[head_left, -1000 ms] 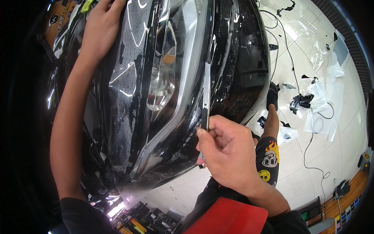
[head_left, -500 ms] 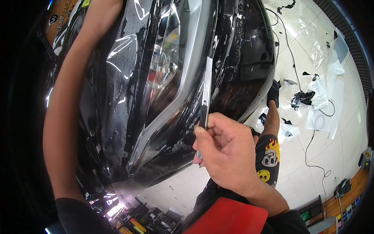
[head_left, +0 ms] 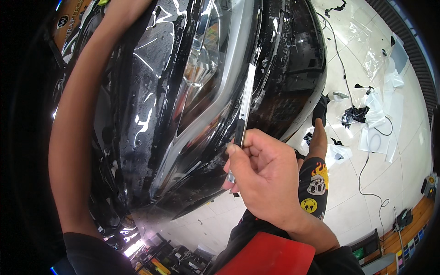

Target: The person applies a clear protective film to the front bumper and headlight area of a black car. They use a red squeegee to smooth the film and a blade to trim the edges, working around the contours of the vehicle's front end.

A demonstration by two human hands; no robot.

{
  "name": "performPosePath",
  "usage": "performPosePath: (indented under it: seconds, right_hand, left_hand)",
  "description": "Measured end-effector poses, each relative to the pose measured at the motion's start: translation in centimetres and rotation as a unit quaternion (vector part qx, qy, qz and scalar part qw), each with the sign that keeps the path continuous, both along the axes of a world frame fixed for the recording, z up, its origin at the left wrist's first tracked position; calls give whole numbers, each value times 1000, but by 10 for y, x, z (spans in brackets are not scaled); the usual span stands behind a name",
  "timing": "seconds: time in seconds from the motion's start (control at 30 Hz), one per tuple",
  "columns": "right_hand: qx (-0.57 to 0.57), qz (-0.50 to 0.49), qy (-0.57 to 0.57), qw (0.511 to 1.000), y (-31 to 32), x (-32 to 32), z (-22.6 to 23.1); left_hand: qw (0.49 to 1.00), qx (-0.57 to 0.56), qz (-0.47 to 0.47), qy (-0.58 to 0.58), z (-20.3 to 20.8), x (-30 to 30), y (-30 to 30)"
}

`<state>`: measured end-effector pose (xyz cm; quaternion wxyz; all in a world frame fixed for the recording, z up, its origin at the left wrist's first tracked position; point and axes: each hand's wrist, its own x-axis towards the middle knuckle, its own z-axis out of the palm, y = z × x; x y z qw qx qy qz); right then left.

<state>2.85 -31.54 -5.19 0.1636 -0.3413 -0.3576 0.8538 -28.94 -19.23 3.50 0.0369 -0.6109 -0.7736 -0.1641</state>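
Tilted further right, one knife (head_left: 247,94) is clamped in the right fingers (head_left: 241,162) near one headlight (head_left: 201,66); left fingers I cannot tell.

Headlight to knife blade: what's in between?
Head view shows the curved silver strip, then glossy black bodywork, between the headlight and the knife blade.

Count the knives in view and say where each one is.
1: the knife in the right hand, its blade pointing toward the picture's top, seen against the car, right of the headlight. Others may be hidden among the clutter at the lower edge.
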Motion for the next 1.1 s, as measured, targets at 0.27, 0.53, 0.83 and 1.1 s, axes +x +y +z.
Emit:
performPosePath:
  seconds: [0.27,0.53,0.83,1.1]
  right_hand:
    - [19,-6,-26,999,-10,-3,0]
    - [-10,-26,5,1000,-24,-2,7]
    - [3,-37,5,999,-40,-1,2]
    - [-1,-41,13,999,-48,-3,5]
  left_hand:
    - [999,13,-28,-13,-10,-30,11]
    - [1000,1,-11,15,-2,-25,3]
    - [1000,5,-13,10,-5,-29,11]
    - [999,6,-43,26,-5,-39,13]
